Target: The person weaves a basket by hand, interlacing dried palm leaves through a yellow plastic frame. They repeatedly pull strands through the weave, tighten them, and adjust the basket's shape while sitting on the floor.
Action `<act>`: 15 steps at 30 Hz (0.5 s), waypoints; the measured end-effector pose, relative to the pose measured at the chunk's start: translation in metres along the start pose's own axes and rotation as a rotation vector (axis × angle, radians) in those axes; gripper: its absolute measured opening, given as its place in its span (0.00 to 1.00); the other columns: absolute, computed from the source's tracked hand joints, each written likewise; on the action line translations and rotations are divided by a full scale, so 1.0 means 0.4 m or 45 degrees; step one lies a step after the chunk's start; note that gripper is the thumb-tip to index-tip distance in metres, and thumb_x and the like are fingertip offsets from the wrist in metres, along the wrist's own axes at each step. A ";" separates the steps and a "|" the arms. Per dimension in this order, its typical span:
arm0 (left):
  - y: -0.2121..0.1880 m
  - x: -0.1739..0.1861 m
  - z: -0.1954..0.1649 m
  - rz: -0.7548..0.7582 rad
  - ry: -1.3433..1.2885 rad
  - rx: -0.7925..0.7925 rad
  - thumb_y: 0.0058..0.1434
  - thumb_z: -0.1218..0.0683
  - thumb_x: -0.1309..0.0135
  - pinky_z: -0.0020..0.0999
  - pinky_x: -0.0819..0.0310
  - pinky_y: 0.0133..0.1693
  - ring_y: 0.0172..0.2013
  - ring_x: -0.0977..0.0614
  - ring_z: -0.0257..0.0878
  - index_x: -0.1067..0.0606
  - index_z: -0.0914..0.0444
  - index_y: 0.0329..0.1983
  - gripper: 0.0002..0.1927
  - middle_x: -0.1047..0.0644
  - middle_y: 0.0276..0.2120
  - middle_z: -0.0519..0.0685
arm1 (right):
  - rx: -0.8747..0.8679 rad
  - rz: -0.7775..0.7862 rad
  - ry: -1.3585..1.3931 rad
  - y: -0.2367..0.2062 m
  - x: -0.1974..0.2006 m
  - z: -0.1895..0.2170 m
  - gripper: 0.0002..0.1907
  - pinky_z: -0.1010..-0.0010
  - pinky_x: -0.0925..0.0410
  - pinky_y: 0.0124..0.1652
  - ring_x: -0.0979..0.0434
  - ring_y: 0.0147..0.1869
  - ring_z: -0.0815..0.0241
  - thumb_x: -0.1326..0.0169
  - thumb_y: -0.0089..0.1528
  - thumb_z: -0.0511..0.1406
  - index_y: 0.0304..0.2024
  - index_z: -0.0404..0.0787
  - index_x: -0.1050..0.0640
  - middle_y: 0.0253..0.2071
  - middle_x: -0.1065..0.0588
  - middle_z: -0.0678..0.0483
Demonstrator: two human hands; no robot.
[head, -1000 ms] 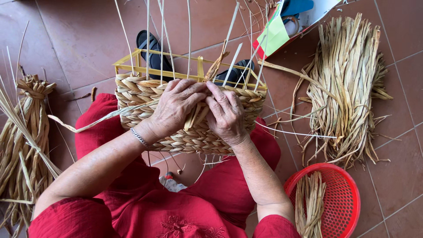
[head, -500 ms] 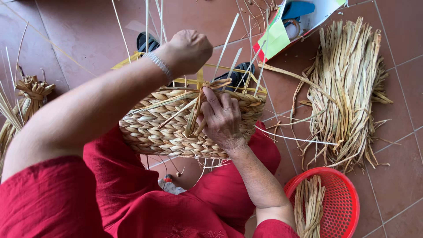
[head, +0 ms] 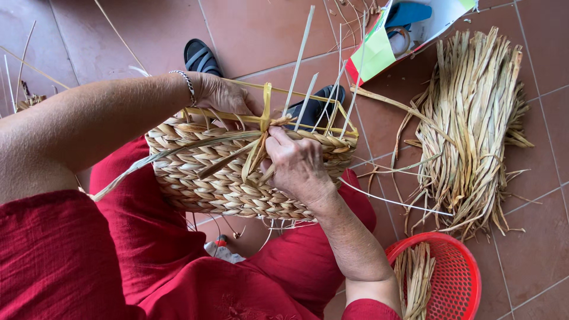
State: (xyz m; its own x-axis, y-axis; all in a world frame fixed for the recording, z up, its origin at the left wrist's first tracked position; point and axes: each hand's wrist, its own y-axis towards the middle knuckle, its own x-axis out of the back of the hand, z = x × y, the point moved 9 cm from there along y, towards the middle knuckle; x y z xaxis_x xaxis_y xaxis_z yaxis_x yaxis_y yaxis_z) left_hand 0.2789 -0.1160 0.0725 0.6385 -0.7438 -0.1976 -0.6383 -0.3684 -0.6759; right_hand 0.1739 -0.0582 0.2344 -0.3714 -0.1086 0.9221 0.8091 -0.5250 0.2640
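**Hands on a half-woven straw basket**

Basket (head: 219, 178) of plaited pale straw rests on my lap, over red trousers (head: 148, 278), its open mouth turned toward the far side. A yellow frame (head: 267, 118) runs along the rim, and loose uprights (head: 299, 65) stick out of it toward the far tiles. My right hand (head: 296, 163) lies on the near side of the rim, fingers curled shut around a bunch of straw strands (head: 255, 157) at the middle of the weave. My left hand (head: 222, 95) reaches over the far left corner of the rim, a bracelet (head: 188, 83) on the wrist; its fingers are hidden behind the basket edge, so I cannot tell whether they are closed or what they hold. One long strand (head: 136, 169) trails from the weave off to the left, across my sleeve.

On the floor, a thick bundle of dried straw (head: 474, 124) lies to the right. Near it, at the near right corner, a red plastic basket (head: 456, 278) holds a few shorter stalks (head: 418, 278). Two dark sandals (head: 201, 56) show just beyond the woven basket, and a coloured paper bag (head: 379, 50) lies at the far right.
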 end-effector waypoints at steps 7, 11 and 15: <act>-0.014 0.007 -0.031 -0.048 -0.086 -0.066 0.59 0.51 0.40 0.31 0.21 0.35 0.34 0.17 0.36 0.16 0.62 0.48 0.16 0.14 0.37 0.46 | 0.096 -0.274 0.071 -0.025 0.043 0.000 0.10 0.67 0.26 0.31 0.19 0.30 0.57 0.33 0.53 0.31 0.34 0.36 0.22 0.52 0.21 0.44; -0.027 0.089 -0.037 -0.421 0.502 0.136 0.61 0.47 0.42 0.29 0.18 0.35 0.36 0.15 0.36 0.15 0.64 0.43 0.17 0.14 0.36 0.47 | 0.097 -0.630 0.184 -0.087 0.098 -0.007 0.11 0.69 0.22 0.40 0.15 0.42 0.55 0.36 0.60 0.29 0.43 0.36 0.24 0.54 0.23 0.46; -0.068 0.199 -0.029 -0.680 1.125 0.585 0.66 0.45 0.41 0.38 0.17 0.34 0.37 0.14 0.45 0.17 0.70 0.45 0.22 0.15 0.38 0.56 | -0.173 -0.674 0.426 -0.093 0.065 -0.068 0.11 0.73 0.23 0.37 0.18 0.38 0.62 0.39 0.62 0.26 0.46 0.36 0.24 0.48 0.21 0.49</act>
State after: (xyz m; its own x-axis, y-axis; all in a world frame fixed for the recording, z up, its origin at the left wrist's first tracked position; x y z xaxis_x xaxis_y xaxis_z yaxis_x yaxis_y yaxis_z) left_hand 0.3422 -0.1715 0.0834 0.1379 -0.7532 0.6432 -0.0399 -0.6531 -0.7562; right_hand 0.1218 -0.0647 0.2409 -0.8446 -0.0514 0.5329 0.4206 -0.6795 0.6011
